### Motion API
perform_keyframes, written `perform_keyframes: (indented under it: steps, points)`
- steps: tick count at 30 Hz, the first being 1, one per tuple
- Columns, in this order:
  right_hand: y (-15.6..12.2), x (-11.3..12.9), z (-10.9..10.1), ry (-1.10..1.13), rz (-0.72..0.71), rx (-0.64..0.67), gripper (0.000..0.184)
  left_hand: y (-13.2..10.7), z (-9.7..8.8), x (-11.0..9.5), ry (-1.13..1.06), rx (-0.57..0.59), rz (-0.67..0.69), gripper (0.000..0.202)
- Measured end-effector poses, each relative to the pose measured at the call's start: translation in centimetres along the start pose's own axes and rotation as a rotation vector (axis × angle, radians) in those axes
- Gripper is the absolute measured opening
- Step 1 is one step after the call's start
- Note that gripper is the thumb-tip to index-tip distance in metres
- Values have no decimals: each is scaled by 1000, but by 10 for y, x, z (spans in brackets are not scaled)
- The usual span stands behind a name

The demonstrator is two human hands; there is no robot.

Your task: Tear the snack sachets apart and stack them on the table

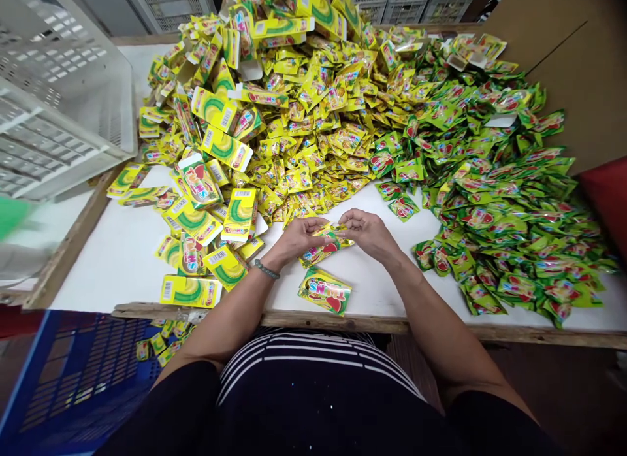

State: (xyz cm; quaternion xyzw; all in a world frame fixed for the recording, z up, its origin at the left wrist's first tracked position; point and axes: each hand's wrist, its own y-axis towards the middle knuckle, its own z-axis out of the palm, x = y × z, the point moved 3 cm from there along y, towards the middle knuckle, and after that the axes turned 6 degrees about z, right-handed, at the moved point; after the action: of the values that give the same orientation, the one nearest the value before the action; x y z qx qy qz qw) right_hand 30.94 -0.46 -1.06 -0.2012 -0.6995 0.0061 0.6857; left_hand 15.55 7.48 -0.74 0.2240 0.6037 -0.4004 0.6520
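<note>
My left hand (301,239), with a bracelet on the wrist, grips a small printed box (321,252) from its left side, just above the white table. At the box's right end my right hand (368,235) is closed, its fingertips pinching at the end flap; whether a sachet is also between them I cannot tell. Just below, a second printed box (326,291) lies on the table near the front edge. Yellow sachets (313,159) are heaped beyond my hands, and green sachets (504,227) spread to the right. Flat-looking yellow boxes (196,221) lie scattered on the left.
A white plastic crate (105,126) stands at the left. Below the table on that side is a blue crate (93,371) with small packs in it. A wooden strip (382,323) edges the table in front of me. Cardboard (582,70) stands at the back right.
</note>
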Motion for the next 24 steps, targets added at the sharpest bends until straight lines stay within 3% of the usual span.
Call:
perform_keyframes:
  steps: [6,13,18,24]
  points:
    - [-4,1,-1,8,-29,-157,36,4,-1,2,-49,-52,27,50]
    - [-13,9,5,-45,-49,32,32,-1,2,-3,-47,21,-24,47]
    - [-14,10,-1,-87,-70,-208,37,2,6,-3,-28,-26,25,48]
    - [-12,8,2,21,-105,-225,50,3,6,-2,-106,-126,7,59]
